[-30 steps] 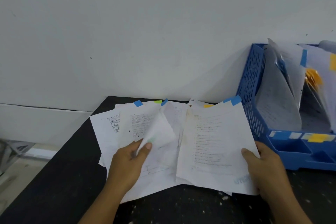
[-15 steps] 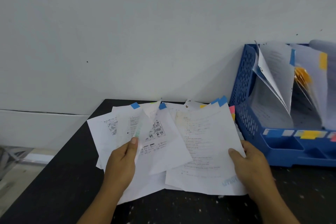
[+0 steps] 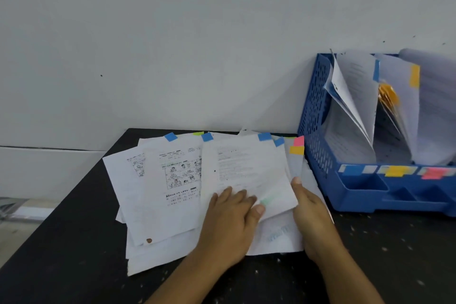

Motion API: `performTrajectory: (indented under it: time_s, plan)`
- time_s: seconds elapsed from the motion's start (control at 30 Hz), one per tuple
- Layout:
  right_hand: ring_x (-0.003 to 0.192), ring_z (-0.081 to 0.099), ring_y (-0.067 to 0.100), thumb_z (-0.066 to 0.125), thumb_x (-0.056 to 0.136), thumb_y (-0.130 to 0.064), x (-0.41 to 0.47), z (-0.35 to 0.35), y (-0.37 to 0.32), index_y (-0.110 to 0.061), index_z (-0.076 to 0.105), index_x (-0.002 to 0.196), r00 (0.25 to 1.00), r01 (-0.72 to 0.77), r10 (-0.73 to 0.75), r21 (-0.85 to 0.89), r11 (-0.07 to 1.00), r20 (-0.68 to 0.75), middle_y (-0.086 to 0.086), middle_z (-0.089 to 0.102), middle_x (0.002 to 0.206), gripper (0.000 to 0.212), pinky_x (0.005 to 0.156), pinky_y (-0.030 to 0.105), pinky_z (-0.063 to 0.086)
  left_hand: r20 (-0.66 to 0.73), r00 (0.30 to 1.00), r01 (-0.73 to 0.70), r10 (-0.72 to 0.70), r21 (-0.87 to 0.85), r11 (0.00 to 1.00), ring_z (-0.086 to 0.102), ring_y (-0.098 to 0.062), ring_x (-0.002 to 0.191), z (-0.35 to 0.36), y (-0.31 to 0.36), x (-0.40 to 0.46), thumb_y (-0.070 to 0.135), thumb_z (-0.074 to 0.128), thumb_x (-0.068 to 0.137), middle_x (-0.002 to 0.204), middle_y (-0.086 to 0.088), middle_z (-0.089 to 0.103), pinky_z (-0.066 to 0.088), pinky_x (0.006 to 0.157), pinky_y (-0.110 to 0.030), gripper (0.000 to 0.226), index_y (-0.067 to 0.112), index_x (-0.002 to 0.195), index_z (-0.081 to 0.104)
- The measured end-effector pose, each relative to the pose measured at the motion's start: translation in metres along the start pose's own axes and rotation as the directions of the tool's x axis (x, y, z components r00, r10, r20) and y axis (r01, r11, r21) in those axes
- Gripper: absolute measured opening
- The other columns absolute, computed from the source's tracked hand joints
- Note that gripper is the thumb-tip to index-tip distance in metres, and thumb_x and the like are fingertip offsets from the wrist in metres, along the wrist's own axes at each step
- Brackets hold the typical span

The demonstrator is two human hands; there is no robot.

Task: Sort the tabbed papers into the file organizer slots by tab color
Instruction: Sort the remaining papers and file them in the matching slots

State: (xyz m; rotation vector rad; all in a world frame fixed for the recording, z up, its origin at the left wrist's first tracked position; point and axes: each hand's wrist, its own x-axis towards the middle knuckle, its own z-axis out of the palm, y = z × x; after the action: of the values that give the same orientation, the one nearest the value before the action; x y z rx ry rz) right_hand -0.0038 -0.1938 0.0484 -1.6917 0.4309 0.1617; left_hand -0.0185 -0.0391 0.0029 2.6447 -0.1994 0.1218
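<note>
A loose pile of printed papers (image 3: 172, 192) with blue, green, yellow and pink tabs lies on the black table (image 3: 74, 242). My left hand (image 3: 232, 219) lies flat on the top sheet (image 3: 246, 163), which carries a blue tab (image 3: 264, 136). My right hand (image 3: 311, 215) holds the right edge of the pile, thumb on top, fingers hidden beneath. A pink tab (image 3: 299, 140) and a yellow tab (image 3: 296, 150) stick out beside it. The blue file organizer (image 3: 313, 106) stands to the right with tabbed papers in its slots. Its front bears a blue label (image 3: 351, 170), a yellow label (image 3: 394, 171) and a pink label (image 3: 433, 173).
A white wall runs right behind the table and the organizer. The table's left edge slants from the back corner toward the lower left, with floor beyond it. White specks dot the tabletop in front of the organizer.
My left hand has carried the sheet it was pinching to the right and laid it on the right stack. My right hand has shifted up along the pile's right edge.
</note>
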Motion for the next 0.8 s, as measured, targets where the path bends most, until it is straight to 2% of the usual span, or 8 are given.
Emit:
performTrajectory:
  time_s: [0.07, 0.1, 0.2, 0.3, 0.43, 0.53, 0.63, 0.8]
  plan:
    - [0.086, 0.069, 0.027, 0.039, 0.089, -0.071, 0.002, -0.002, -0.005, -0.027, 0.066, 0.096, 0.986, -0.166, 0.159, 0.159, 0.973, 0.059, 0.005, 0.072, 0.092, 0.052, 0.078, 0.043, 0.058, 0.041, 0.999, 0.002, -0.005, 0.061, 0.998, 0.011, -0.016, 0.147, 0.005, 0.0, 0.0, 0.069, -0.005, 0.077, 0.154, 0.011, 0.032, -0.001, 0.12, -0.038, 0.087, 0.035, 0.142, 0.041]
    - [0.085, 0.071, 0.031, 0.045, 0.086, -0.071, 0.002, -0.004, -0.005, -0.026, 0.067, 0.095, 0.977, -0.206, 0.192, 0.188, 0.96, 0.094, 0.008, 0.073, 0.092, 0.051, 0.077, 0.048, 0.059, 0.053, 0.999, -0.01, 0.005, 0.082, 0.997, 0.009, -0.016, 0.147, 0.005, 0.0, 0.0, 0.07, -0.004, 0.078, 0.155, 0.01, 0.031, -0.001, 0.12, -0.039, 0.086, 0.035, 0.143, 0.039]
    - [0.084, 0.072, 0.025, 0.068, 0.088, -0.039, 0.004, -0.009, 0.0, -0.022, 0.067, 0.101, 0.991, -0.052, 0.051, 0.004, 0.999, 0.122, 0.004, 0.074, 0.095, 0.021, 0.069, 0.038, 0.06, 0.087, 0.996, -0.032, 0.023, 0.104, 0.994, 0.006, -0.017, 0.148, -0.002, -0.001, -0.004, 0.075, -0.001, 0.077, 0.156, 0.008, 0.028, -0.002, 0.12, -0.039, 0.087, 0.035, 0.144, 0.036]
    - [0.088, 0.066, 0.017, 0.067, 0.09, -0.018, 0.005, -0.009, 0.004, -0.024, 0.062, 0.114, 0.999, 0.041, -0.036, -0.146, 0.988, 0.035, -0.005, 0.068, 0.1, 0.025, 0.065, 0.03, 0.054, -0.006, 0.997, 0.076, -0.075, 0.107, 0.991, 0.002, -0.013, 0.148, -0.013, -0.011, -0.003, 0.077, -0.001, 0.078, 0.159, 0.008, 0.02, -0.003, 0.121, -0.036, 0.087, 0.035, 0.149, 0.025]
    - [0.087, 0.061, 0.016, 0.062, 0.093, -0.01, 0.007, -0.013, 0.003, -0.025, 0.058, 0.119, 0.998, 0.054, -0.057, -0.093, 0.994, -0.03, -0.007, 0.063, 0.099, 0.03, 0.067, 0.031, 0.05, -0.012, 0.966, 0.254, -0.259, 0.241, 0.937, -0.01, -0.022, 0.148, -0.029, -0.046, 0.001, 0.075, 0.005, 0.082, 0.162, 0.004, 0.0, -0.005, 0.12, -0.042, 0.083, 0.032, 0.153, 0.002]
    - [0.086, 0.054, 0.014, 0.056, 0.095, -0.009, 0.01, -0.014, 0.006, -0.02, 0.051, 0.132, 0.994, 0.058, -0.072, -0.155, 0.986, -0.085, -0.005, 0.057, 0.108, 0.039, 0.071, 0.032, 0.046, 0.054, 0.943, 0.294, -0.328, 0.324, 0.899, -0.01, -0.025, 0.148, -0.036, -0.071, -0.001, 0.077, 0.009, 0.081, 0.162, 0.004, -0.003, -0.004, 0.12, -0.044, 0.085, 0.032, 0.153, 0.003]
    - [0.095, 0.05, 0.017, 0.052, 0.096, -0.007, 0.011, -0.013, 0.006, -0.018, 0.047, 0.137, 0.988, 0.06, -0.087, -0.202, 0.978, -0.129, 0.003, 0.058, 0.125, 0.042, 0.08, 0.034, 0.043, 0.052, 0.931, 0.333, -0.362, 0.288, 0.898, -0.006, -0.026, 0.148, -0.041, -0.085, -0.003, 0.086, 0.003, 0.065, 0.162, 0.005, -0.002, -0.001, 0.12, -0.043, 0.105, 0.03, 0.153, 0.007]
    - [0.113, 0.054, 0.027, 0.053, 0.096, -0.011, 0.01, -0.011, 0.005, -0.018, 0.044, 0.139, 0.979, 0.058, -0.112, -0.296, 0.954, -0.171, 0.006, 0.054, 0.135, 0.044, 0.085, 0.04, 0.047, 0.015, 0.928, 0.359, -0.373, 0.243, 0.901, -0.007, -0.024, 0.148, -0.04, -0.091, -0.006, 0.092, 0.019, 0.063, 0.162, 0.006, -0.002, -0.003, 0.12, -0.042, 0.109, 0.031, 0.153, 0.009]
